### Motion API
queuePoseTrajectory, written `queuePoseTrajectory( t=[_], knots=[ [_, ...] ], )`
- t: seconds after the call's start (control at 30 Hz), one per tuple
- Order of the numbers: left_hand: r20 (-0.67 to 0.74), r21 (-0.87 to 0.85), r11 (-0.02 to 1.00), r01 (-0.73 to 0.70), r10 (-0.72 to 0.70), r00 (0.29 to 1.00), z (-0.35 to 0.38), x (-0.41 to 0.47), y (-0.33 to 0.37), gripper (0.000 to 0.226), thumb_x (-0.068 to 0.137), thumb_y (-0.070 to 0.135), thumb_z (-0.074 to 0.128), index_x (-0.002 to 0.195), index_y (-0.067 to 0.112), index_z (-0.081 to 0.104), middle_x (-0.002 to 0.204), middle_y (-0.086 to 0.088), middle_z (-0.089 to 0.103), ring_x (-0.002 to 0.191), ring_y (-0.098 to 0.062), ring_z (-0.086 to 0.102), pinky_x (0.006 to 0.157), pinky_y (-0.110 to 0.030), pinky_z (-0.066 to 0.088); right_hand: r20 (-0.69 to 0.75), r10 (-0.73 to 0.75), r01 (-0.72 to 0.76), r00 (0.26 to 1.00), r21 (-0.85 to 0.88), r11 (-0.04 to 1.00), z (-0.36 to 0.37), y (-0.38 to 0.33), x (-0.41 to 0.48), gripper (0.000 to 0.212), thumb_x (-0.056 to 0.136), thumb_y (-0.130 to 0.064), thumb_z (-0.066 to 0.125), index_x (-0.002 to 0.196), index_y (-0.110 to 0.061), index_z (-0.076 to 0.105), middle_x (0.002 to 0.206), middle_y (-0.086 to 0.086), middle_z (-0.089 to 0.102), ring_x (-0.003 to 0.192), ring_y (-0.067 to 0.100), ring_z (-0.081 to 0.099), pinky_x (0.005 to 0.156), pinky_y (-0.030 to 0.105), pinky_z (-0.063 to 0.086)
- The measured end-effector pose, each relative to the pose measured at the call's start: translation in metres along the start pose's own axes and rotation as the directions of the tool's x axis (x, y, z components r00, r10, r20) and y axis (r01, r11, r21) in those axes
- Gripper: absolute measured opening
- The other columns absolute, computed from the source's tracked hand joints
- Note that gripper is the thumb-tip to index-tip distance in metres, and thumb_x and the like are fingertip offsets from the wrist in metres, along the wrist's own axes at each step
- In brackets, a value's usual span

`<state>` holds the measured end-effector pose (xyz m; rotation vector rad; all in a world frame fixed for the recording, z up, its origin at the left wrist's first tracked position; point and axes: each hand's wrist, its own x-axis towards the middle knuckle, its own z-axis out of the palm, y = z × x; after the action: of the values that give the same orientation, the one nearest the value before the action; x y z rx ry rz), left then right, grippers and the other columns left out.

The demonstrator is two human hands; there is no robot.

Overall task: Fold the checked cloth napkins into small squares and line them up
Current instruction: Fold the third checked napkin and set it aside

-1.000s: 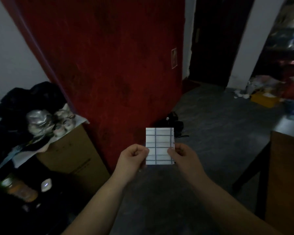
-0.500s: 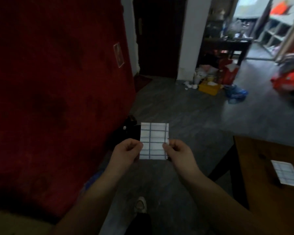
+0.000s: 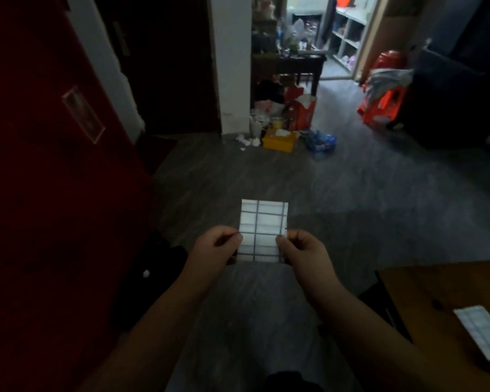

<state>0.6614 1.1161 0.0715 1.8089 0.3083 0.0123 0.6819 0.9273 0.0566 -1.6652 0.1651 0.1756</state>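
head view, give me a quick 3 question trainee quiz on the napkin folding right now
1. True or false: the folded checked napkin is lying flat on the wooden table.
2. Which hands pinch the held napkin? A) left hand only B) right hand only C) both
3. Fill in: a second napkin lies on the ____ at the lower right.

Key:
1. False. It is held up in the air over the floor.
2. C. The left hand and the right hand each pinch a lower side edge.
3. Table.
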Motion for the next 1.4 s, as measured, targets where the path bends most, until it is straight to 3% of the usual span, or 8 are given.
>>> queuePoseTrajectory(
  t=[0.13,0.37,0.57,0.67,0.77,1.0,1.17,1.4],
  knots=[
    [0.078,0.038,0.999,-0.011,0.008,0.997,0.034,0.087,0.014,0.007,0.095,0.012,0.066,0.09,0.014,0.071,0.084,-0.003,0.07,0.074,-0.014,0.065,0.061,-0.021,0.054,-0.074,0.015,-0.011,0.997,0.05,0.999,-0.017,0.001,0.079,0.011,0.095,-0.023,0.065,0.1,-0.016,0.072,0.095,0.002,0.077,0.09,0.017,0.073,0.08,0.036,0.059],
    [0.203,0.14,0.99,0.0,-0.029,0.979,0.114,0.249,0.05,0.005,0.094,0.009,0.067,0.098,0.011,0.068,0.091,-0.009,0.069,0.073,-0.012,0.066,0.058,-0.018,0.052,-0.142,0.032,-0.018,0.989,0.098,0.995,-0.067,-0.006,0.243,0.01,0.096,-0.02,0.063,0.094,-0.015,0.071,0.091,0.002,0.075,0.087,0.016,0.071,0.074,0.03,0.055],
    [0.295,0.246,0.968,-0.051,-0.024,0.955,0.188,0.373,0.109,0.008,0.096,0.014,0.064,0.104,0.015,0.068,0.093,-0.003,0.07,0.08,-0.013,0.068,0.063,-0.02,0.055,-0.205,0.047,-0.024,0.978,0.114,0.993,-0.127,-0.037,0.363,0.011,0.095,-0.022,0.065,0.096,-0.013,0.071,0.094,0.004,0.076,0.091,0.021,0.073,0.084,0.042,0.06],
    [0.39,0.277,0.957,-0.091,-0.025,0.92,0.234,0.418,0.125,0.009,0.097,0.016,0.064,0.105,0.017,0.068,0.096,-0.002,0.071,0.087,-0.017,0.069,0.074,-0.03,0.058,-0.284,0.077,-0.045,0.956,0.115,0.992,-0.163,-0.045,0.396,0.01,0.097,-0.022,0.063,0.097,-0.016,0.07,0.093,0.001,0.075,0.087,0.013,0.072,0.077,0.034,0.06],
    [0.498,0.281,0.95,-0.137,-0.022,0.867,0.288,0.46,0.132,0.005,0.096,0.016,0.064,0.098,0.018,0.068,0.088,-0.002,0.071,0.079,-0.015,0.068,0.068,-0.027,0.055,-0.397,0.102,-0.064,0.912,0.106,0.992,-0.199,-0.041,0.425,0.009,0.097,-0.023,0.062,0.092,-0.019,0.069,0.087,-0.004,0.073,0.077,0.003,0.069,0.067,0.023,0.052],
    [0.71,0.194,0.961,-0.198,0.001,0.704,0.432,0.563,0.169,0.007,0.095,0.012,0.063,0.091,0.014,0.068,0.075,-0.003,0.07,0.063,-0.011,0.064,0.06,-0.025,0.051,-0.621,0.192,-0.115,0.76,0.163,0.98,-0.294,-0.042,0.508,0.011,0.096,-0.025,0.063,0.096,-0.017,0.069,0.094,0.001,0.075,0.088,0.017,0.071,0.082,0.038,0.059],
    [0.844,0.199,0.96,-0.195,-0.067,0.532,0.533,0.629,0.205,0.008,0.096,0.019,0.063,0.096,0.023,0.069,0.09,-0.002,0.075,0.084,-0.022,0.071,0.081,-0.04,0.06,-0.74,0.294,-0.15,0.605,0.257,0.955,-0.355,-0.057,0.567,0.009,0.097,-0.03,0.061,0.101,-0.026,0.067,0.097,-0.005,0.073,0.086,0.007,0.071,0.076,0.03,0.058],
    [0.966,0.152,0.944,-0.294,-0.079,0.247,0.684,0.63,0.25,0.01,0.097,0.013,0.063,0.093,0.02,0.066,0.091,-0.004,0.073,0.086,-0.022,0.07,0.072,-0.032,0.056,-0.894,0.365,-0.124,0.259,0.344,0.931,-0.442,-0.057,0.57,0.004,0.097,-0.029,0.062,0.098,-0.03,0.066,0.095,-0.009,0.072,0.083,0.003,0.069,0.072,0.024,0.056]
  ],
)
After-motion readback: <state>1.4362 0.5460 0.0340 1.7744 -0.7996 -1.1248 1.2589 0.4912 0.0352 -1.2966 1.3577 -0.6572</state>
